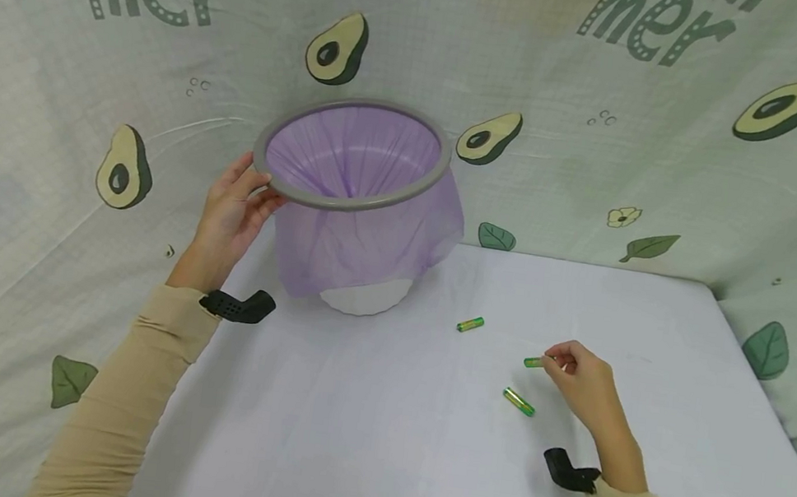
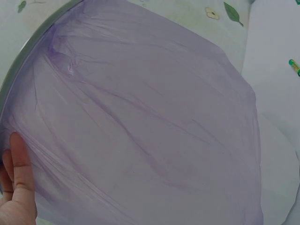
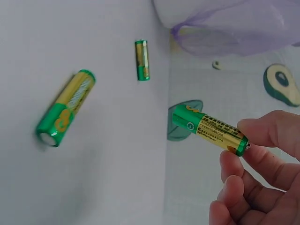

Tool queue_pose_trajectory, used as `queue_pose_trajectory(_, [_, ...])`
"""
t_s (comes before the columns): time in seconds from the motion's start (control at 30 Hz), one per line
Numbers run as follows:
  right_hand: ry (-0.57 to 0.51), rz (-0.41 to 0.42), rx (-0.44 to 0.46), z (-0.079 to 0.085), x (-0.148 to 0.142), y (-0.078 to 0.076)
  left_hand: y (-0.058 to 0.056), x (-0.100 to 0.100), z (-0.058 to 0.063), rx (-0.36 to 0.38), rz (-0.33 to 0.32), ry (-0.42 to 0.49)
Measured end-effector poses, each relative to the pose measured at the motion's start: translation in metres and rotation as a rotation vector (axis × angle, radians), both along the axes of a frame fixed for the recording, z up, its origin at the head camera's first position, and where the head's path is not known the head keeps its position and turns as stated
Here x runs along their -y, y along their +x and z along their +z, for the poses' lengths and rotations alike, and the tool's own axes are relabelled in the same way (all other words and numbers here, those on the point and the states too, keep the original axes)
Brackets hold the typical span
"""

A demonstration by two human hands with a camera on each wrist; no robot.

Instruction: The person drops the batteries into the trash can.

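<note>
A waste bin (image 1: 365, 294) lined with a purple bag (image 1: 369, 245) stands at the back, tipped a little forward under its grey rim (image 1: 344, 204). My left hand (image 1: 235, 208) grips that rim at its left side; in the left wrist view the fingers (image 2: 21, 173) lie against the bag below it. Between thumb and fingertips, my right hand (image 1: 586, 388) pinches a green and gold AA battery (image 3: 211, 131) by one end, above the table. Two more such batteries lie nearby: one battery (image 1: 518, 402) close to the right hand, another battery (image 1: 470, 324) nearer the bin.
The white tabletop (image 1: 345, 441) ends at a cloth backdrop (image 1: 407, 59) printed with avocados and leaves, which also runs down both sides. A black wrist camera (image 1: 238, 306) sits on the left wrist and another camera (image 1: 568, 471) on the right.
</note>
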State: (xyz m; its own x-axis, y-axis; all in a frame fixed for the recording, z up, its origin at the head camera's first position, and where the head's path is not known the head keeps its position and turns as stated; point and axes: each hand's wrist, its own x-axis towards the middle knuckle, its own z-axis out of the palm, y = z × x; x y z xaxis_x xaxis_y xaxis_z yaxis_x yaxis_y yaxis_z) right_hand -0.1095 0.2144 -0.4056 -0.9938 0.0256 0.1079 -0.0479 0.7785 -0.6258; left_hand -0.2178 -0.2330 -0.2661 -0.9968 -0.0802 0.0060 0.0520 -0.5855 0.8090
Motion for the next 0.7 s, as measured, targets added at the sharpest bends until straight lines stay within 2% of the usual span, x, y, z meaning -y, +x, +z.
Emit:
queue_pose_trajectory(0.3, [-0.046, 0.102, -0.090, 0.041, 0.030, -0.026, 0.000, 0.002, -0.001, -0.007, -0.012, 0.004])
queue_pose_trajectory(0.7, [-0.143, 0.236, -0.291, 0.104, 0.082, -0.054, -0.001, 0.002, -0.001, -0.014, -0.003, 0.018])
